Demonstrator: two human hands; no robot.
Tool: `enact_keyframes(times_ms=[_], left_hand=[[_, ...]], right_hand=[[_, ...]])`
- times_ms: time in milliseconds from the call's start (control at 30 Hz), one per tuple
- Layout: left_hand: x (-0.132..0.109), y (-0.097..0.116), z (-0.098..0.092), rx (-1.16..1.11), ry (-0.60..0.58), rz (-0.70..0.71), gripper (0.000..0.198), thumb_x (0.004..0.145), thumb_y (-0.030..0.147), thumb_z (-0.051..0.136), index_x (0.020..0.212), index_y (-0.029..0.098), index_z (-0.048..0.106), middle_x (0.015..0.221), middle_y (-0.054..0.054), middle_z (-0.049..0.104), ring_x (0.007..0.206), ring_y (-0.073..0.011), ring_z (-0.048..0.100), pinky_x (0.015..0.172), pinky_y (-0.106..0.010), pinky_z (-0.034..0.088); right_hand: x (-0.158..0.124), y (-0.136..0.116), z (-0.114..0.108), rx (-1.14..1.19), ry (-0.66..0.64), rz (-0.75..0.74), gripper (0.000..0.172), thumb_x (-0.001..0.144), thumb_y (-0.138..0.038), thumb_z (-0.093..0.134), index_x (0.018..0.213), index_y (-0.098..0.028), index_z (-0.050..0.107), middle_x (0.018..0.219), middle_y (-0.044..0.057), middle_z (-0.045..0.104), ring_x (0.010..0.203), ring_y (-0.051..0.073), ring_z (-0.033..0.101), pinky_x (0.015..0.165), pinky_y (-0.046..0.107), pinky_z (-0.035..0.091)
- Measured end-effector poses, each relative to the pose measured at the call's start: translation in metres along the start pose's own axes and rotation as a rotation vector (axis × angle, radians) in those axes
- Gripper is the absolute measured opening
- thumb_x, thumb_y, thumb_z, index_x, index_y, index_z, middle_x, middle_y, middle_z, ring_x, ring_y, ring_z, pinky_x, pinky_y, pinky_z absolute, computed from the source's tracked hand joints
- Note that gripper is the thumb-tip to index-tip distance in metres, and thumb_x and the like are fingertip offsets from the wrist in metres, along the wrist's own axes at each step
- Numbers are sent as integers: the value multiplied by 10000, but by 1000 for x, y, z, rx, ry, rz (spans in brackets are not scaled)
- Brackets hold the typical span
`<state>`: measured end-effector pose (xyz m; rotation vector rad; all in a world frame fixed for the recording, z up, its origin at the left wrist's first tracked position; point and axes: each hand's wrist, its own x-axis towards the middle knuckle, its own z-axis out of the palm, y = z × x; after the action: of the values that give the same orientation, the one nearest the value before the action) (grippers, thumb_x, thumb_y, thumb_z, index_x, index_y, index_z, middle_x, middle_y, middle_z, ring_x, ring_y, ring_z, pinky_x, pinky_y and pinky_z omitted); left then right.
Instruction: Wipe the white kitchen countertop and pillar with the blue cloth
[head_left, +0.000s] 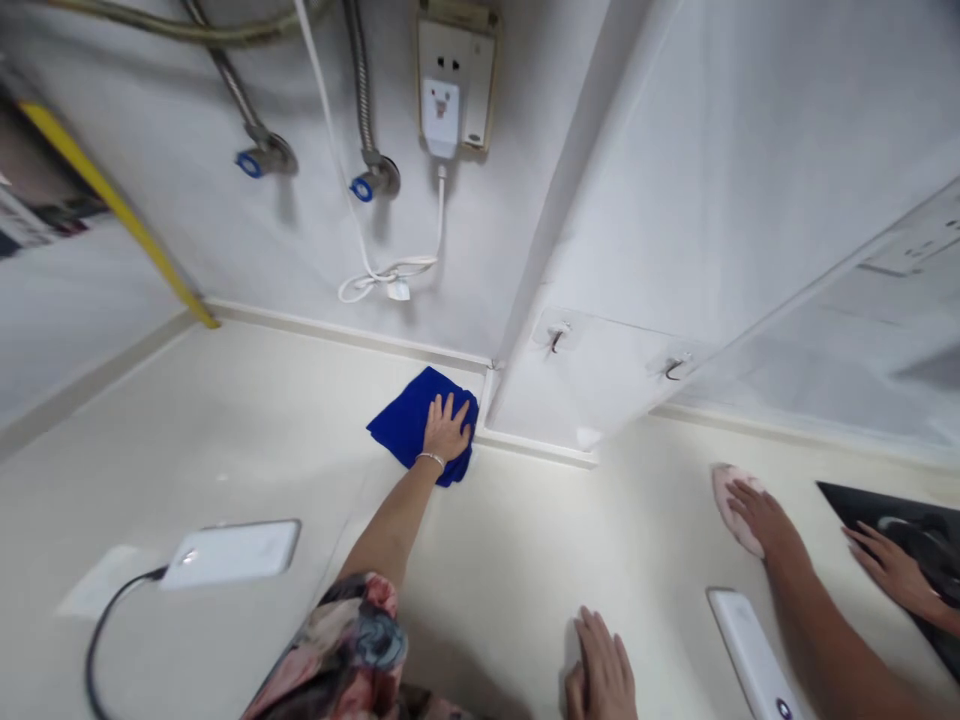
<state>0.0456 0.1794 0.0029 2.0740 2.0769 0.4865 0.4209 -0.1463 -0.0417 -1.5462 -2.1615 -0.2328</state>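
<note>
My left hand (447, 428) lies with fingers spread on a folded dark blue cloth (405, 418). It presses the cloth flat on the pale countertop (480, 580), in the corner by the raised edging of the wall. A thin bracelet circles the wrist, below a floral sleeve (360, 640). Near the bottom edge, my right hand (604, 665) rests palm down on the counter, fingers extended close together, with nothing in it. Part of this hand is cut off by the frame.
At the right, another person's hand (757, 510) is on a pale pink cloth (727, 500); their other hand (896, 570) is by a black hob (847, 500). White power banks (232, 553) (750, 650) lie on the counter. Valves (259, 160), a plugged socket (454, 80) and hooks (556, 338) line the wall.
</note>
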Motion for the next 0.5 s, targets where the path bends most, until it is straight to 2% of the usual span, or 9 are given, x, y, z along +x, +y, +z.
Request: enact_keyframes(times_ms=[133,200,267,367,500], left_hand=[[-49,4,-5,53,-22,-24,735,961,411,518,1649,218,349,1738,-149,250,1617,-410,128,1300,-598,173],[-68,5,-4,69,-17,-34,829,943,445,545,1675,182,260,1739,-170,234,1619,-405,121,1300,-595,176],[-78,6,-2,69,-9,-35,867,936,481,549,1678,160,237,1736,-181,234,1620,-402,118,1299,-600,176],[-75,6,4,53,7,-37,802,950,502,519,1659,188,311,1733,-159,261,1623,-398,111,1295,-621,170],[-54,3,8,45,13,-54,756,969,492,495,1648,195,345,1739,-154,246,1622,-414,91,1292,-641,148]], right_hand=[[-7,7,7,96,19,2,668,874,-498,508,1518,-623,383,1603,-174,443,1527,462,326,961,804,506],[-12,8,11,135,5,4,649,923,-458,478,1556,-558,376,1612,-110,461,1504,434,403,1031,750,504],[-16,6,14,153,-5,20,651,967,-401,445,1609,-436,343,1612,-11,487,1462,400,482,1121,697,465],[-21,1,16,124,-6,38,623,1006,-326,404,1622,-269,330,1566,101,541,1425,348,528,1219,633,364],[-22,-3,13,71,-31,37,557,1023,-292,391,1575,-213,384,1529,127,573,1436,308,512,1242,564,322]])
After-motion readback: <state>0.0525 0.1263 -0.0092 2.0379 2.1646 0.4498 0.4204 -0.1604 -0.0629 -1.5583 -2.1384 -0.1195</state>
